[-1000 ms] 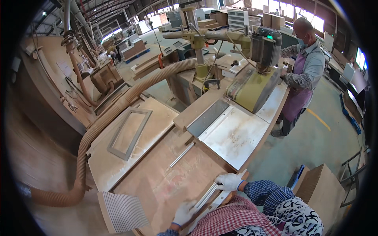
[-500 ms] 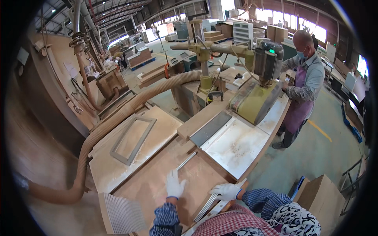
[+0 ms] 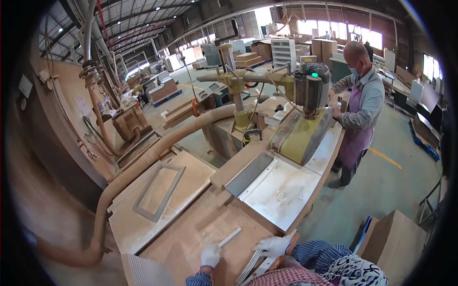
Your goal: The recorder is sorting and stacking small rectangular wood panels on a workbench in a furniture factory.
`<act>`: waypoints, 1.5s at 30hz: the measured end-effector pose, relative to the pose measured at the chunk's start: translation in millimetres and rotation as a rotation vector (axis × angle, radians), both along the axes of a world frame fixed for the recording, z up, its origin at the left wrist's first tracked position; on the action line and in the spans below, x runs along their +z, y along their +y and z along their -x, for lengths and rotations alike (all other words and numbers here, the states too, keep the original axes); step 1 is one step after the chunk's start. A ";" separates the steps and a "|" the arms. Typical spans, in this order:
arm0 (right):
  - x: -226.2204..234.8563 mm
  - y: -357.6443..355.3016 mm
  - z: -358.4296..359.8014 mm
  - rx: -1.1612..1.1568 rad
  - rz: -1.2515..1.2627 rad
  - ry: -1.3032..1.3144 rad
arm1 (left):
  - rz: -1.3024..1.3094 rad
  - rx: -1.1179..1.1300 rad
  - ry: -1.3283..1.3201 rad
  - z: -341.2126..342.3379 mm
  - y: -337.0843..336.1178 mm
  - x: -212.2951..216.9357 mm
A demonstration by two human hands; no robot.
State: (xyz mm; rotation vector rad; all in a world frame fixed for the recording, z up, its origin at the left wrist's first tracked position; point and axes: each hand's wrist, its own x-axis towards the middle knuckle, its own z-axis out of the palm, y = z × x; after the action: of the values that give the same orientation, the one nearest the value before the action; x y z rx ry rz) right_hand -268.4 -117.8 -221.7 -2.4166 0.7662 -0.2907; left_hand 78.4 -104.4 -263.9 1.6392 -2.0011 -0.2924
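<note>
Head view: at a brown wooden bench [image 3: 191, 224], a white-gloved left hand [image 3: 210, 256] is gripping the near end of a thin pale strip [image 3: 230, 237], fingers nearly closed. The gloved right hand [image 3: 273, 247] is resting over the ends of a strip bundle [image 3: 249, 267]; how far its fingers are closing, one cannot tell. Beyond, a masked co-worker [image 3: 365, 97] is standing beside a yellow-green machine [image 3: 298, 143].
</note>
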 end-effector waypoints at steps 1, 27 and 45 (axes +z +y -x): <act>1.6 2.1 0.0 -0.011 -0.008 0.023 | -0.183 -0.014 -0.077 4.2 25.0 8.8; 20.1 7.4 -7.7 -0.110 0.003 0.088 | -0.436 0.090 0.289 63.9 154.8 48.3; -11.5 -1.7 -5.7 0.041 0.096 -0.014 | -0.156 0.104 -0.293 8.6 -93.2 45.8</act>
State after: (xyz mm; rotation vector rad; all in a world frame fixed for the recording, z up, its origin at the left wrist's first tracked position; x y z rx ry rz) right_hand -262.7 -119.5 -233.2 -2.5144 0.7097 -0.3350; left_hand 69.8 -197.6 -218.1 1.9746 -2.1387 -0.1814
